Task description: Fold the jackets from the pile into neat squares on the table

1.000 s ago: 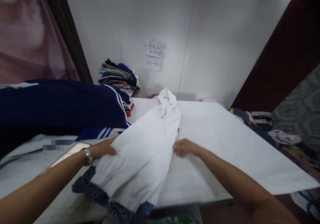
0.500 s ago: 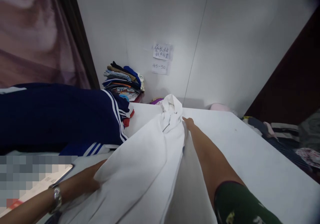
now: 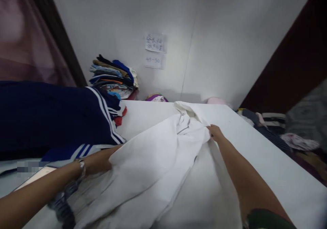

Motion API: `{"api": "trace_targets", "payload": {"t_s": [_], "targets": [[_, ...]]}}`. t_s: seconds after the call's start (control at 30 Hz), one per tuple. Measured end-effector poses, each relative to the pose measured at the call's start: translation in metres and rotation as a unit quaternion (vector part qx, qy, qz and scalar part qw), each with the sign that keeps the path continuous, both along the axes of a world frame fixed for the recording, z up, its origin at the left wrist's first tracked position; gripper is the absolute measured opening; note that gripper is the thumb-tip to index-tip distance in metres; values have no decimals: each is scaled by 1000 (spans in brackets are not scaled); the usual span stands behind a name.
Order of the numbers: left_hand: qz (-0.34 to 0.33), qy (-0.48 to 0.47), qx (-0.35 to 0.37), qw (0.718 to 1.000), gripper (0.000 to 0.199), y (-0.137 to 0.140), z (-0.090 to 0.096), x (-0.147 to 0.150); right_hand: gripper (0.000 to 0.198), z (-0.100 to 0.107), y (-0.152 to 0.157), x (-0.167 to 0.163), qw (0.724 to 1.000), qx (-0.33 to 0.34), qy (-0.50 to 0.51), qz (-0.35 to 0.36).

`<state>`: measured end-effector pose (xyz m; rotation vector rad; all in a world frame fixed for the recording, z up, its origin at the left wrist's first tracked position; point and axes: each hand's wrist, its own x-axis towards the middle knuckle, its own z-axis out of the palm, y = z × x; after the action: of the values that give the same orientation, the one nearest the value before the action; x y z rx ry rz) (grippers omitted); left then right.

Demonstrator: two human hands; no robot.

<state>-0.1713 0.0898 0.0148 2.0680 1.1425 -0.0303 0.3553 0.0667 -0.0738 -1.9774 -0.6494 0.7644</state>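
A white collared top point(image 3: 153, 154) lies loosely spread over the table in front of me, its collar point(image 3: 190, 110) toward the far edge. My right hand point(image 3: 214, 132) is closed on the fabric at the right of the collar, pinching it. On the other side my left hand point(image 3: 102, 159) reaches under the top's left edge; the cloth covers its fingers, so their grip cannot be seen. A bracelet point(image 3: 82, 167) circles the left wrist.
Navy clothes with white stripes point(image 3: 51, 116) are heaped on the left, beside a phone-like device point(image 3: 35, 178). A folded clothes stack point(image 3: 114, 77) stands by the wall. More clothes point(image 3: 270, 130) lie beyond the white table's point(image 3: 268, 161) right edge. Paper notes point(image 3: 155, 51) hang on the wall.
My right hand has moved right, drawing the collar area of the white top with it and spreading the cloth wider. My left hand has shifted slightly right and up. The view has shifted too.
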Motion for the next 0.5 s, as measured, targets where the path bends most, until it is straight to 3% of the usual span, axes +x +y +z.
{"api": "trace_targets", "payload": {"t_s": [0.07,0.17,0.27,0.37,0.43,0.5], "targets": [[-33,35,24,999,77,16,-3,23,3,-1,-74,20,998,11,28,-54],[-100,56,66,991,76,34,-9,59,6,-5,-186,26,991,19,74,-108],[-152,41,105,982,70,45,-15,84,21,-7,-267,14,985,18,133,-112],[-156,53,124,978,73,53,-27,92,50,-1,-298,12,977,31,162,-133],[-133,63,127,981,77,56,-37,92,62,5,-296,23,971,58,156,-172],[-103,68,131,984,76,54,-45,93,59,10,-282,43,965,82,142,-206]]}}
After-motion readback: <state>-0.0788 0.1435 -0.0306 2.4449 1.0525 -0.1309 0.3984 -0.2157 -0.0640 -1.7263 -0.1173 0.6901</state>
